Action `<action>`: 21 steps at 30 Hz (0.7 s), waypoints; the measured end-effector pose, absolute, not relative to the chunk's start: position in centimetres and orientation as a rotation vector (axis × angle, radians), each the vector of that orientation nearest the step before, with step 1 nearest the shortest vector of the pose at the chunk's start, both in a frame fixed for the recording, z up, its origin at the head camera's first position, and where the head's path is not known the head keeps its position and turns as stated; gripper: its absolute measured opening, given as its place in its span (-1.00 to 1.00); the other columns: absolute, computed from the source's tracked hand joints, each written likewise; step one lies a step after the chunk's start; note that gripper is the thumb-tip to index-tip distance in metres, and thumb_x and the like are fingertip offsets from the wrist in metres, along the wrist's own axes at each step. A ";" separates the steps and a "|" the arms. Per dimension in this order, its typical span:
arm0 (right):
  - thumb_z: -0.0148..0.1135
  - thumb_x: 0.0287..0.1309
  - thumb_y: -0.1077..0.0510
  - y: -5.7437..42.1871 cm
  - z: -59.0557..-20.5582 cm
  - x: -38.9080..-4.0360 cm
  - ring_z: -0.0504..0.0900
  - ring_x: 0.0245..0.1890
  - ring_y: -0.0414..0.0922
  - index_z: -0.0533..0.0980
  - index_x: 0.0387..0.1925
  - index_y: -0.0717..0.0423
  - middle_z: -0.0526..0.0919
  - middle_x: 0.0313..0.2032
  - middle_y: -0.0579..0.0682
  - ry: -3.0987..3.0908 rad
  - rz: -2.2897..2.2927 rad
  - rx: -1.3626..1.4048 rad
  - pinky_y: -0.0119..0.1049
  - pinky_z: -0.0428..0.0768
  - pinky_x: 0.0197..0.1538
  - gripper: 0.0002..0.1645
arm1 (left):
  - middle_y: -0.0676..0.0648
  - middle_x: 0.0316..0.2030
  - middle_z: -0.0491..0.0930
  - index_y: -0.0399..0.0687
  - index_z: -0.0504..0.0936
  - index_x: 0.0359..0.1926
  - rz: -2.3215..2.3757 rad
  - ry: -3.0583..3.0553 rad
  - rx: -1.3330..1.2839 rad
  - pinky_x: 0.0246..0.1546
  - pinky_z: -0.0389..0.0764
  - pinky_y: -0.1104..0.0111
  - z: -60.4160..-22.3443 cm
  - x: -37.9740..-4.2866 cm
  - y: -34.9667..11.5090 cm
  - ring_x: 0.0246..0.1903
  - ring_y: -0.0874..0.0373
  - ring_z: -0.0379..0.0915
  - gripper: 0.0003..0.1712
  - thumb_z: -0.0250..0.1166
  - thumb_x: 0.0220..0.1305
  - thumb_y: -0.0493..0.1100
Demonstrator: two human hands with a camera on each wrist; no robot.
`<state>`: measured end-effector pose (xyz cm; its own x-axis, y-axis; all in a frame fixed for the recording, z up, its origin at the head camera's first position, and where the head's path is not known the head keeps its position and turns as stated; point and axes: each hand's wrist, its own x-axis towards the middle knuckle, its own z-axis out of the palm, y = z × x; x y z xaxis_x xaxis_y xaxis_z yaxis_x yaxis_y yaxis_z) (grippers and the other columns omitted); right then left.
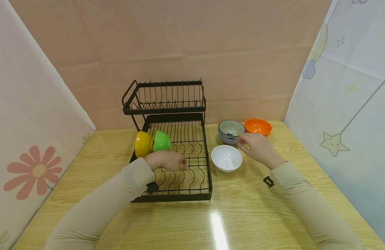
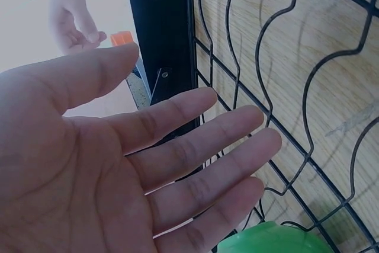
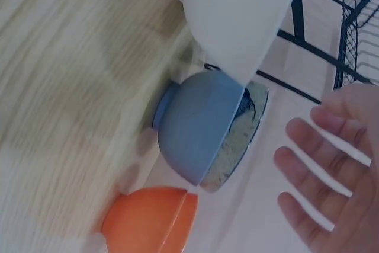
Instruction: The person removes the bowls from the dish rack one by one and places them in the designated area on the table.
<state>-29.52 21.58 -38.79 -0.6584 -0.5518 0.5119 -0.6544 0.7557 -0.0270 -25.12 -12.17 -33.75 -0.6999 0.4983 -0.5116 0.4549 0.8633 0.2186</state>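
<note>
1. Clock directions as in the head view, 12 away from me.
2. My left hand [image 1: 171, 160] hangs over the lower tier of a black two-tier wire dish rack [image 1: 170, 198]. Fingers extended and thumb apart; nothing in the grip. Whether a fingertip brushes a wire, I cannot tell.
3. At 11 o'clock from that hand, near it: a glossy green round bowl [image 1: 162, 140], tipped on its side in the lower tier. Beside it, at 10 o'clock: a larger yellow-orange round bowl [image 1: 143, 144], also on its side.
4. My right hand [image 1: 258, 149] is raised near the bowls outside the rack, fingers loosely extended, thumb and fingers apart, grip holding nothing.
5. At 9 o'clock from it: a smooth white round bowl [image 1: 226, 158], upright on the light wood-grain table [image 1: 248, 215], just beside the rack.
6. At 10 o'clock: a patterned grey-green bowl with dark rim [image 1: 231, 127], nested in a plain blue bowl [image 3: 192, 125].
7. At 12: a bright orange round bowl [image 1: 258, 126], upright.
</note>
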 end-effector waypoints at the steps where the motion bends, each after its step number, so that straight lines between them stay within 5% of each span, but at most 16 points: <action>1: 0.29 0.07 0.25 21.8 -38.7 -29.5 0.59 -0.48 -0.11 0.52 -0.42 0.04 0.64 -0.48 -0.08 -2.492 0.298 0.880 -0.20 0.57 -0.39 -0.92 | -0.05 0.04 0.58 -0.01 0.55 0.07 0.099 2.460 0.689 -0.01 0.53 0.18 -33.7 -25.1 -12.2 -0.04 0.09 0.50 -0.62 0.04 0.46 0.09; 21: 0.22 0.22 0.08 23.8 -40.5 -30.0 0.50 -0.47 -0.16 0.47 -0.38 -0.05 0.57 -0.46 -0.10 -3.089 0.279 0.733 -0.24 0.43 -0.47 -0.90 | -0.04 0.02 0.59 -0.03 0.56 0.07 0.109 2.453 0.678 -0.01 0.54 0.19 -33.8 -25.0 -12.4 -0.05 0.10 0.52 -0.60 0.04 0.46 0.10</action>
<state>-30.02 23.82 -40.53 -0.8932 -0.4496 -0.0035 -0.4417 0.8789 -0.1799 -25.01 -12.39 -33.79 -0.6989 0.4926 -0.5186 0.4449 0.8671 0.2242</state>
